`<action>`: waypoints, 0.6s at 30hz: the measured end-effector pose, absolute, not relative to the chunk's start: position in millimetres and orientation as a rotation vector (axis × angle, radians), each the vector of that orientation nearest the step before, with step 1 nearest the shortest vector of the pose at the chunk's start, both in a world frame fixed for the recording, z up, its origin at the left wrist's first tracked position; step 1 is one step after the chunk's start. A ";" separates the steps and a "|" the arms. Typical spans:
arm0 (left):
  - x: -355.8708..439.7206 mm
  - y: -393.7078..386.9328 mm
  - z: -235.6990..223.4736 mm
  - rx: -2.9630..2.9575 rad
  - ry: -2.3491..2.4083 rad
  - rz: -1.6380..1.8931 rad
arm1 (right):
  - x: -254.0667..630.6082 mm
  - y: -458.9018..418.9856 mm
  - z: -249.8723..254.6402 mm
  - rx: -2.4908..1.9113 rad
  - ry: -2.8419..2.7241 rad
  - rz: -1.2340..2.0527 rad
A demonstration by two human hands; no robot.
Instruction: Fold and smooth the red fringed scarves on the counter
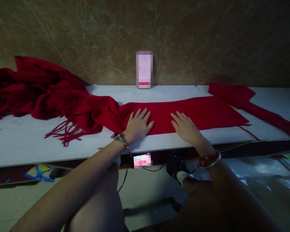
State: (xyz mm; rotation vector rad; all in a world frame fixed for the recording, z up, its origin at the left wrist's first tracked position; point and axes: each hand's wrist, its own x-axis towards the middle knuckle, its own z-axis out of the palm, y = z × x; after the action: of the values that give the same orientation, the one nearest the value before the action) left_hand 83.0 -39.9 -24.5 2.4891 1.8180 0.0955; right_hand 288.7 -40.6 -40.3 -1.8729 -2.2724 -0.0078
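A long red scarf (164,112) stretches along the white wooden counter (174,91). Its right part lies flat and smooth, while toward the left it turns wrinkled and runs into a bunched red heap with fringe. My left hand (138,124) rests palm down on the scarf near the start of the wrinkles, its fingers spread. Farther right, my right hand (185,127) also lies flat on the smooth part, fingers apart. Neither hand grips the fabric.
Another strip of red cloth (263,112) lies at the counter's right end. A phone-like pink panel (144,69), blurred, leans on the brown marbled wall (99,38). Below the counter edge are a lit screen (142,160), cables and a blue-and-yellow packet (41,173).
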 end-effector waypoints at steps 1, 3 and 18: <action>82.2 -40.0 -24.8 2.491 1.816 0.096 | 296.0 -39.2 -41.4 -1.895 -2.236 -0.020; 80.4 -40.6 -25.4 2.500 1.811 0.097 | 309.0 -36.4 -42.7 -1.938 -2.153 -0.036; 76.6 -44.0 -26.8 2.519 1.841 0.107 | 236.3 -40.6 -33.3 -1.661 -2.368 0.103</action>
State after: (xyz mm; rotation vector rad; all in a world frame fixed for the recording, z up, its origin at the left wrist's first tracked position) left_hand 76.6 -44.0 -26.8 2.5192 1.8413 0.1075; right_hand 236.3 -40.6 -33.3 -1.6607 -2.3677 0.1033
